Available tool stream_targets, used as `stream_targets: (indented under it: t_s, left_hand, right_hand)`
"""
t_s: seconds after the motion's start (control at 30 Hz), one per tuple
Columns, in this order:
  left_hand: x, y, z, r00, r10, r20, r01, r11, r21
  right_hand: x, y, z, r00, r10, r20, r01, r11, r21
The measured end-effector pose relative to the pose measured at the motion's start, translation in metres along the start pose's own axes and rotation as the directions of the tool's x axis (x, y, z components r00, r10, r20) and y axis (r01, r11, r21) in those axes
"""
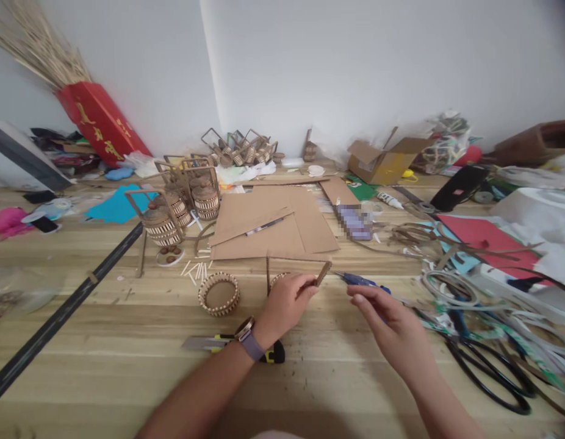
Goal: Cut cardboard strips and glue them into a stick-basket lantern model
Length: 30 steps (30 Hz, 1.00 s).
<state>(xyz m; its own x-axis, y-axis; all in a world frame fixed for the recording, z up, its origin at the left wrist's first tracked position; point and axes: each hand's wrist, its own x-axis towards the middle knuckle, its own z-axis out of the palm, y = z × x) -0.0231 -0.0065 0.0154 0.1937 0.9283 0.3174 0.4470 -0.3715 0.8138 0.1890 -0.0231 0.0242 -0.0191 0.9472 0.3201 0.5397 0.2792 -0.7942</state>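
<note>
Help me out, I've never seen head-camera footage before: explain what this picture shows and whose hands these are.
There is no machine here. The one picture comes from a camera worn on a person's head, looking forward and down, so both bare hands belong to the wearer.

The left hand, with a watch on its wrist, grips one side of a thin brown frame. The right hand seems to hold nothing; its fingertips are near a blue tool.

On the wooden table lie a round woven ring, a utility knife partly hidden by the left arm, flat cardboard and small handled baskets.
</note>
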Motion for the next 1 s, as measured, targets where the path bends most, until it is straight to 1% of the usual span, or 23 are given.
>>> stream_targets:
  t_s: [0.13,0.23,0.33,0.43,0.53,0.6,0.67,0.8,1.0]
  left_hand:
    - [0.0,0.002,-0.002,1.0,0.023,0.02,-0.023,1.0,-0.014]
    - [0.0,0.002,-0.003,0.999,0.03,0.034,-0.03,1.0,-0.01]
    - [-0.001,0.002,-0.002,0.999,0.016,0.04,-0.016,1.0,-0.003]
    - [0.0,0.002,-0.002,0.999,0.008,0.038,-0.008,1.0,-0.009]
    - [0.0,0.002,-0.003,0.999,0.012,0.045,-0.012,1.0,-0.006]
    - [0.001,0.003,-0.003,0.999,0.013,0.049,-0.013,1.0,0.0]
    - [0.001,0.003,-0.003,0.998,0.011,0.054,-0.011,1.0,0.002]
    - [0.0,0.003,-0.004,0.998,0.015,0.053,-0.016,1.0,0.014]
    - [0.0,0.004,-0.004,0.998,0.027,0.059,-0.028,0.999,0.021]
  right_hand:
    - [0.027,-0.032,0.007,0.994,-0.044,0.105,0.024,0.982,0.187]
    - [0.053,-0.042,0.009,0.972,-0.114,0.208,0.038,0.941,0.336]
    - [0.074,-0.039,0.01,0.922,-0.166,0.349,-0.014,0.887,0.461]
    - [0.087,-0.034,0.012,0.859,-0.189,0.476,-0.099,0.851,0.517]
    - [0.092,-0.035,0.014,0.798,-0.22,0.561,-0.162,0.818,0.552]
    - [0.094,-0.038,0.016,0.775,-0.236,0.586,-0.185,0.802,0.568]
    - [0.095,-0.041,0.018,0.776,-0.247,0.58,-0.192,0.783,0.591]
    - [0.095,-0.041,0.023,0.794,-0.262,0.548,-0.196,0.743,0.64]
    - [0.093,-0.042,0.029,0.818,-0.258,0.514,-0.19,0.722,0.665]
